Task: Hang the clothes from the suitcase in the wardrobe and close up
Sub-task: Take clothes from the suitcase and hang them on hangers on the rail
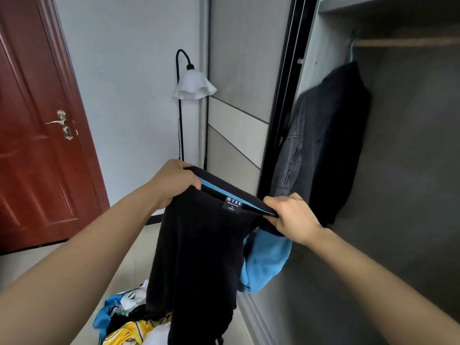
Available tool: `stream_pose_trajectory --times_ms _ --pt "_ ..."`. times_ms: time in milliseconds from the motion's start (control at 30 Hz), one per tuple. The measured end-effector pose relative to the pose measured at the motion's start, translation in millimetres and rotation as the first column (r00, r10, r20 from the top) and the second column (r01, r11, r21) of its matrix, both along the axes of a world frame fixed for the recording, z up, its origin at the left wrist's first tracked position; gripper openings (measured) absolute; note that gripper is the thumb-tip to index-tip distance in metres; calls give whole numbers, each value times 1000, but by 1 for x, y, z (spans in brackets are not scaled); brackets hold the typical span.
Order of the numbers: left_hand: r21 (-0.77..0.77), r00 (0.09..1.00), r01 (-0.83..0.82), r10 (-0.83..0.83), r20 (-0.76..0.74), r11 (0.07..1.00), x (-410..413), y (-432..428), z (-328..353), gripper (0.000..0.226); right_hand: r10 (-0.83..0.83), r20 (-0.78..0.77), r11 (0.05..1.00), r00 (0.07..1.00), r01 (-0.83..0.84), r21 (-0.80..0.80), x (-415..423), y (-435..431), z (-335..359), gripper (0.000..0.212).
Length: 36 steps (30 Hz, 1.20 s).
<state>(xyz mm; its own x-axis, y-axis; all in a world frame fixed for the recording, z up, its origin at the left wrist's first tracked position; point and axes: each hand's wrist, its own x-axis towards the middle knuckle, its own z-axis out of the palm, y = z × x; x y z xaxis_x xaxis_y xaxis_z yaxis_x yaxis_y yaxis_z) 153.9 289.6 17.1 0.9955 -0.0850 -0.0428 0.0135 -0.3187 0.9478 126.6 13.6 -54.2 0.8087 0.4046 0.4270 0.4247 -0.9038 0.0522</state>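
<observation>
I hold a black top with a white-lettered neck label in front of me, its body hanging down. My left hand grips the left side of its neckline and my right hand grips the right side. A blue hanger shows as a strip inside the neckline. A blue sleeve or lining dangles below my right hand. In the open wardrobe a dark jacket and a grey denim garment hang from the wooden rail. A heap of clothes lies below; the suitcase itself is hidden.
The wardrobe's sliding door with a black frame stands just left of the opening. A floor lamp with a white shade stands in the corner. A red-brown room door is shut at the left. Pale floor tiles run between.
</observation>
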Motion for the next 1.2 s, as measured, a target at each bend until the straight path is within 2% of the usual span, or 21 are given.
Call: stream_pose_trajectory --times_ms 67,100,133,167,200,267,300,333,500,567,600,667,700,767,867,933,1000,1033,1067,1133,1200 --pt "37 996 -33 30 89 999 3 -9 6 24 -33 -90 998 995 38 58 -4 -4 -6 13" --pt "46 991 -40 34 133 998 3 -16 8 22 -58 -224 980 973 98 172 -4 -7 -7 12" --pt "52 984 -53 43 174 997 3 -22 10 21 -23 -391 928 920 165 334 -6 -9 -5 9" --pt "55 977 -68 56 205 996 4 -28 11 20 86 -525 831 847 229 506 -8 -10 -2 12" --pt "56 972 -85 70 225 995 6 -32 11 19 196 -586 724 786 287 628 -9 -13 -1 21" --pt "69 967 -107 88 240 992 9 -34 11 17 253 -597 597 761 363 715 -14 -17 5 48" --pt "96 965 -111 84 249 989 12 -35 11 15 230 -594 572 771 387 724 -16 -21 11 59" --pt "134 961 -120 81 263 984 13 -36 9 13 185 -604 576 775 413 706 -17 -24 16 59" --pt "285 914 -128 1 406 950 22 -56 6 20 -117 -656 673 746 545 500 -11 -41 38 8" --pt "387 878 -149 -59 475 910 29 -63 12 23 -395 -634 689 665 671 274 -16 -52 45 15" --pt "436 866 -163 -84 494 885 33 -65 15 25 -519 -620 667 588 732 136 -22 -56 50 20" --pt "505 861 -160 -130 491 848 44 -68 22 26 -596 -643 606 481 795 33 -37 -70 67 21" --pt "538 853 -154 -164 496 829 49 -74 28 28 -581 -672 580 459 813 53 -44 -79 79 22" --pt "606 826 -175 -219 520 776 56 -82 35 31 -548 -679 521 489 834 180 -54 -91 107 21" --pt "600 713 -320 -231 662 733 65 -98 50 20 -583 -571 355 578 813 461 -67 -115 140 16" --pt "580 713 -328 -207 670 746 70 -116 60 19 -625 -534 268 569 799 538 -78 -132 148 18" --pt "421 823 -129 -140 551 898 72 -145 68 23 -626 -564 248 539 823 512 -87 -145 152 19" --pt "220 894 17 -114 434 975 71 -160 70 23 -626 -571 250 531 830 498 -89 -150 153 17" --pt "4 947 119 -114 301 993 70 -178 74 22 -638 -562 253 527 832 493 -90 -157 158 15" --pt "-281 979 194 -166 121 940 66 -207 84 21 -663 -547 262 511 843 469 -89 -169 167 13" --pt "-454 979 202 -193 65 868 66 -235 102 23 -674 -544 265 500 850 454 -87 -186 182 12"
